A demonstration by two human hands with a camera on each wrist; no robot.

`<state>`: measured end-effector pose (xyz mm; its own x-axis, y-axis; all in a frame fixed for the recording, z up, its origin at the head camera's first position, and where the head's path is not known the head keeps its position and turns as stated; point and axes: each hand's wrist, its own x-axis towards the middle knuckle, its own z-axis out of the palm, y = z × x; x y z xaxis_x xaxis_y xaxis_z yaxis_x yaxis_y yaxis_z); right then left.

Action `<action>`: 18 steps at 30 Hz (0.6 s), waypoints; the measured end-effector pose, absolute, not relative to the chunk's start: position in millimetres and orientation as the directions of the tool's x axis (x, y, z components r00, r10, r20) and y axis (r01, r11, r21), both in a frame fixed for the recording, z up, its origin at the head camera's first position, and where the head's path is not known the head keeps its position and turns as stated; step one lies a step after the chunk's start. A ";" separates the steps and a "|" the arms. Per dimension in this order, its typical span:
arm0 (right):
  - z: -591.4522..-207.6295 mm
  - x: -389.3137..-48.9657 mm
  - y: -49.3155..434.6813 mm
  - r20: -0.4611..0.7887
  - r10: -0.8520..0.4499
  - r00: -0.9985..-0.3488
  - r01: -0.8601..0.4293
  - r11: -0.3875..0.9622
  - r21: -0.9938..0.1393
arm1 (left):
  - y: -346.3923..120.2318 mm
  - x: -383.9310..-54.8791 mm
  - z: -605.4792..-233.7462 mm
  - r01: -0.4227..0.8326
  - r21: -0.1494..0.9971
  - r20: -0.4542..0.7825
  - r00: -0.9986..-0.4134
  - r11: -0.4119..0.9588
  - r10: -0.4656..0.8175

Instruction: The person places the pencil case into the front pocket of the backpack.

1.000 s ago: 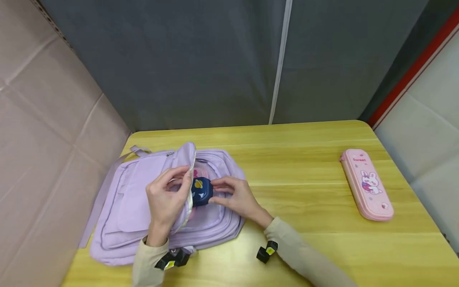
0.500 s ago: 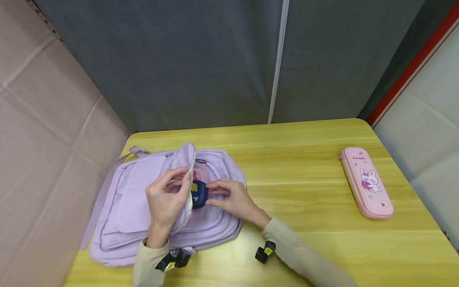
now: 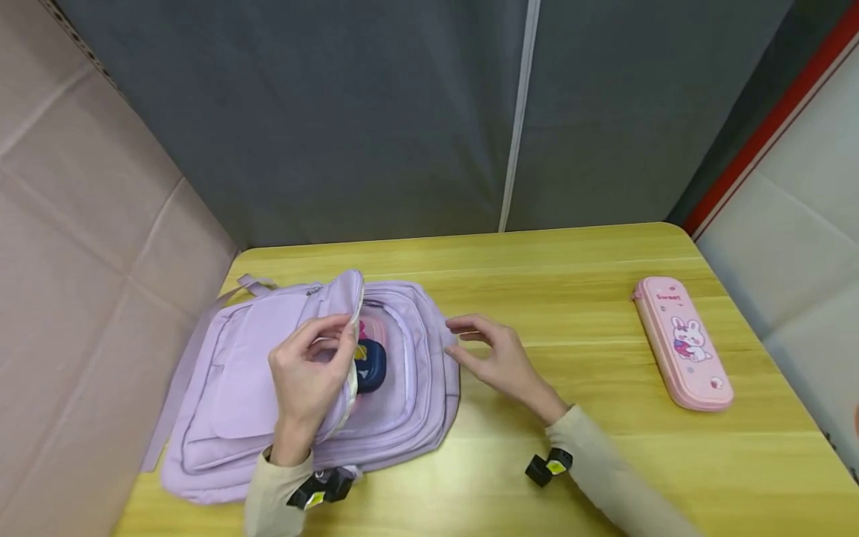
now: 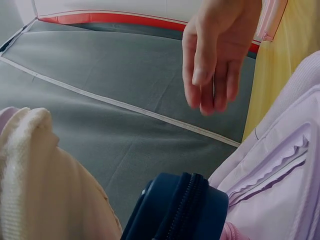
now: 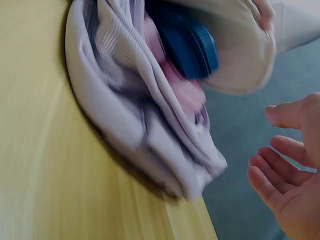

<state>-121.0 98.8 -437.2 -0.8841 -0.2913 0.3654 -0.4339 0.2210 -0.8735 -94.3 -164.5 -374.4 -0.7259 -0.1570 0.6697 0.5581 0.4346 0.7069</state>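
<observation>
A lilac backpack [image 3: 248, 388] lies on the table with its front pocket unzipped. My left hand [image 3: 312, 373] pinches the edge of the pocket's flap and holds it up. In the pocket's mouth sits a dark blue zippered case [image 3: 371, 367] with a yellow planet print, partly covered by the flap. A pink item [image 3: 373, 328] lies beneath it, mostly hidden. My right hand [image 3: 499, 358] is just off the backpack's right side, fingers apart and holding nothing. In the right wrist view the blue case [image 5: 187, 42] pokes out beside the pink item [image 5: 182, 90].
On the right of the wooden table [image 3: 570, 313] lies a pink pencil case [image 3: 683, 343] with a rabbit print. A grey curtain [image 3: 376, 127] stands behind the table, with pale panels at the left and right.
The blue case has slid left, deeper into the pocket. My right hand has let go of it and drawn back to the right. The left hand still holds the flap.
</observation>
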 end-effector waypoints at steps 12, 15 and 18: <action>-445.5 -123.9 167.2 0.335 -0.101 -0.937 -0.349 0.350 -0.869 | -163.9 -95.6 -376.1 0.560 0.715 0.670 -0.720 0.418 -0.181; -447.8 -122.9 180.8 0.344 -0.061 -0.937 -0.342 0.362 -0.867 | -164.4 -95.4 -377.0 0.562 0.717 0.669 -0.720 0.412 -0.183; -450.3 -120.9 193.8 0.351 -0.029 -0.936 -0.335 0.380 -0.862 | -164.7 -95.6 -377.7 0.567 0.718 0.671 -0.719 0.404 -0.181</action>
<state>-120.9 193.8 -450.3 -0.9358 -0.0287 0.3515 -0.3355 0.3799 -0.8621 -95.6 -164.7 -377.7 -0.7192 -0.1814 0.6707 0.5673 0.4040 0.7176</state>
